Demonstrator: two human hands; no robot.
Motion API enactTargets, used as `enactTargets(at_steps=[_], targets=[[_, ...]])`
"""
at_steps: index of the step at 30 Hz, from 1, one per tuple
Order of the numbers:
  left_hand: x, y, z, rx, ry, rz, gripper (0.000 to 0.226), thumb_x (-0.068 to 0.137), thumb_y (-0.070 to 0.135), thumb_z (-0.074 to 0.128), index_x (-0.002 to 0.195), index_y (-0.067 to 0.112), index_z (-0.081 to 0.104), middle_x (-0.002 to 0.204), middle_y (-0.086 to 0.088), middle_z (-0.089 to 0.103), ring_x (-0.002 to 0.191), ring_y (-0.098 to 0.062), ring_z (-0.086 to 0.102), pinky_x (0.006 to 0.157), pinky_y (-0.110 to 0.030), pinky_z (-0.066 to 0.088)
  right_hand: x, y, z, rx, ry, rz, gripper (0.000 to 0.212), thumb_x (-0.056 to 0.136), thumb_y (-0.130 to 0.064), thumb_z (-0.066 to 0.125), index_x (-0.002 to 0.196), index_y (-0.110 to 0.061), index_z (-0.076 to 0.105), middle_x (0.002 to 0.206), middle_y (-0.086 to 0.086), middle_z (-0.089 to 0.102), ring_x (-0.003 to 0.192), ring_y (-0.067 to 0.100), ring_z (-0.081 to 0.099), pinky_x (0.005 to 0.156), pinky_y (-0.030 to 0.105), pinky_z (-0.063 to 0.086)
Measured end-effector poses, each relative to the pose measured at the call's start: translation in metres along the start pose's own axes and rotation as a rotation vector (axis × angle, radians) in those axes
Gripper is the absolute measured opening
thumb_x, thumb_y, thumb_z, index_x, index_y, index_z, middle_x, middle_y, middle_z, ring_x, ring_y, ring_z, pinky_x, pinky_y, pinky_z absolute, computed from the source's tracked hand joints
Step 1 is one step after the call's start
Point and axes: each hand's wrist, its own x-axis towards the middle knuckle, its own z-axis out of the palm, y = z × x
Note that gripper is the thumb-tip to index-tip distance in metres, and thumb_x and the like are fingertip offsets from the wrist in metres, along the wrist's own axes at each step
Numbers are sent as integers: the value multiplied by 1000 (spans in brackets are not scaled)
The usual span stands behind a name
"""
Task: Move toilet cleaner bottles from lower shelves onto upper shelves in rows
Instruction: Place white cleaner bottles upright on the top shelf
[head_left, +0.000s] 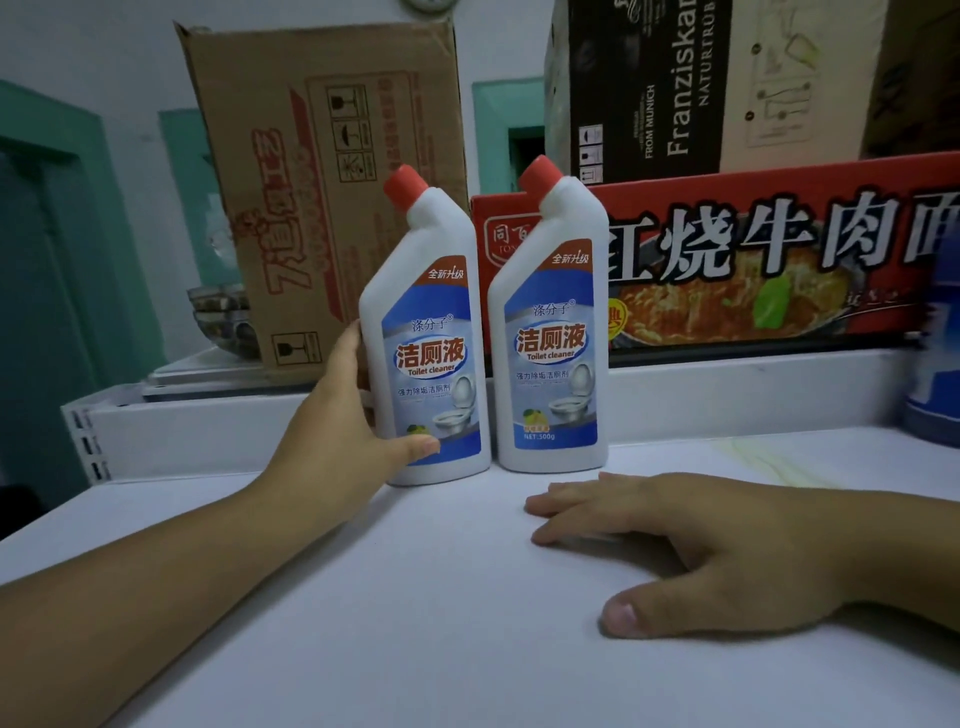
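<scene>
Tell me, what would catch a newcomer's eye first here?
Two white plastic toilet cleaner bottles with red caps stand upright side by side on the white shelf. The left hand grips the left bottle; the right hand rests flat before the right bottle. Behind looms a red noodle carton.

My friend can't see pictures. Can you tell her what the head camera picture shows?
The left hand grips the left bottle low down, thumb on its label. It stands upright beside the right bottle on a white shelf. Both are white toilet cleaner bottles with red caps. The right hand rests flat on the shelf, and cardboard boxes stand behind.
</scene>
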Motion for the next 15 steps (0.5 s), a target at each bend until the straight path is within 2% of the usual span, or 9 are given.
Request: enactTargets(at_steps=[5,9,12,15], targets=[[1,-1,6,24,30,-20,84,65,16,84,129,25,31,105,14,50,95,-9,53,62,-10,38,-1,-1,2,-21,33,2,57,82,-64,49,134,-57,28,145,-44,17,133,-19,14,112,17,14],[3,-3,4,88,45,-6,77,61,24,87,117,30,34,96,18,54,88,-11,59,68,-26,49,-2,-4,3,-80,82,-6,53,86,-59,48,136,-50,33,147,-37,22,133,-15,20,111,15,17],[3,-3,1,177,68,-14,79,57,34,88,118,28,38,105,10,58,88,-15,61,75,-41,55,-4,-9,5,-132,133,3,52,88,-55,47,138,-44,36,148,-31,27,134,-11,24,110,14,19],[-1,1,-3,243,70,3,81,56,41,87,121,27,42,114,6,58,93,-17,61,78,-42,55,-6,-13,6,-214,152,17,54,87,-57,41,139,-42,35,150,-26,28,135,-6,28,113,22,23]])
